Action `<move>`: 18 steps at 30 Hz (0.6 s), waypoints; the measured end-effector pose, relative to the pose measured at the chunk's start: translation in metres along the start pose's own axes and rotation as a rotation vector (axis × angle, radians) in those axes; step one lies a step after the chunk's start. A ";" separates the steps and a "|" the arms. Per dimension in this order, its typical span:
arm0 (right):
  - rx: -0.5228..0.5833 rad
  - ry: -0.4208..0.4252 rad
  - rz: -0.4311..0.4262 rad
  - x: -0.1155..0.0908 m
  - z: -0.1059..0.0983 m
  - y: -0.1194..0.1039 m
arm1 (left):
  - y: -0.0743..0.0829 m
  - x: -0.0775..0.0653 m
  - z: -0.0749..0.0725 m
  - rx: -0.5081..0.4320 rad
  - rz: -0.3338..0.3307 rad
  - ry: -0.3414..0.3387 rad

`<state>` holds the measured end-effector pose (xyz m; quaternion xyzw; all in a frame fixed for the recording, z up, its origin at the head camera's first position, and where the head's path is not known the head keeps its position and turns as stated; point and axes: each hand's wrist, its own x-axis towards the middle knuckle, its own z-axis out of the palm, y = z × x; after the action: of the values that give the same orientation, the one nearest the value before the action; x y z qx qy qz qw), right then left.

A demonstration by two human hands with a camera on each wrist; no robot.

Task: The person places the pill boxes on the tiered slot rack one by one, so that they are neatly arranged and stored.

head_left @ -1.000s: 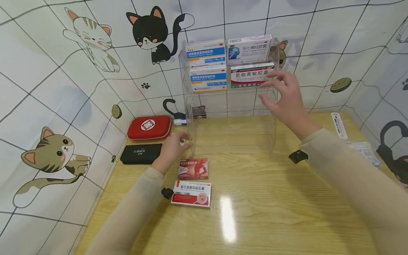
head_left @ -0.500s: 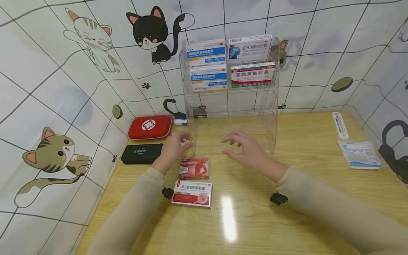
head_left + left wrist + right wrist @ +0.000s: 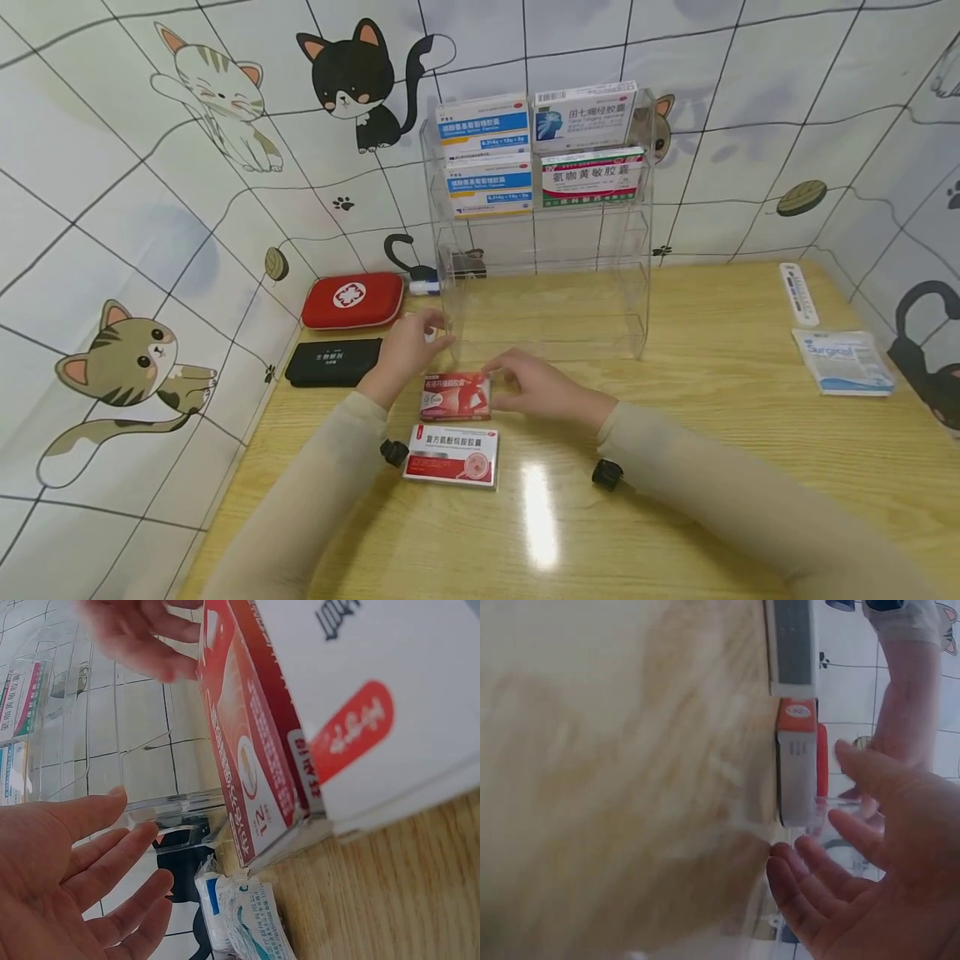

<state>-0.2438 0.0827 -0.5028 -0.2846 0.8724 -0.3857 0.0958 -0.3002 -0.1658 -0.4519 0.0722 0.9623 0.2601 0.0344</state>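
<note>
A small red medicine box [image 3: 453, 398] lies flat on the wooden table in the head view. My right hand [image 3: 538, 385] is at its right side, thumb and fingers spread apart near the edge. In the right wrist view those fingers are loosely bent, with a visible gap to the box [image 3: 799, 780]. My left hand [image 3: 405, 354] stays beside the lower left corner of the clear acrylic rack [image 3: 647, 283]. Its fingers look extended and relaxed in the left wrist view, thumb tip close to the rack's edge; contact is unclear. A white-and-red medicine box [image 3: 450, 457] lies in front of the red one.
Two blue-and-white boxes [image 3: 490, 185], a white box [image 3: 583, 118] and a green-and-red box [image 3: 592, 177] fill the rack's upper tiers. At left lie a red case [image 3: 352, 300] and black pouch [image 3: 333, 362]; at right, a white strip [image 3: 798, 294] and a Surgical packet [image 3: 843, 361].
My right hand has come down from the green-and-red box on the rack and moved left to the red medicine box. The left hand has stayed by the rack's corner.
</note>
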 end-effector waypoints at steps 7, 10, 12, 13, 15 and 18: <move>-0.130 -0.005 0.054 0.006 0.011 -0.007 | -0.001 -0.001 0.000 -0.005 0.000 -0.002; -0.140 -0.008 0.071 0.006 0.011 -0.010 | -0.001 -0.002 0.001 -0.004 -0.001 -0.006; -0.128 0.002 0.072 0.005 0.011 -0.011 | -0.001 -0.002 0.001 -0.008 -0.001 -0.008; -0.115 0.009 0.072 0.005 0.011 -0.011 | -0.001 -0.002 0.001 -0.007 0.001 -0.010; -0.070 0.030 0.067 0.005 0.012 -0.011 | -0.001 -0.002 0.001 -0.003 0.003 -0.006; 0.051 0.059 0.052 0.003 0.014 -0.012 | 0.000 -0.001 0.000 -0.006 0.000 0.001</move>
<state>-0.2361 0.0659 -0.5035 -0.2479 0.8717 -0.4135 0.0875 -0.2992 -0.1661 -0.4521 0.0721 0.9615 0.2630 0.0341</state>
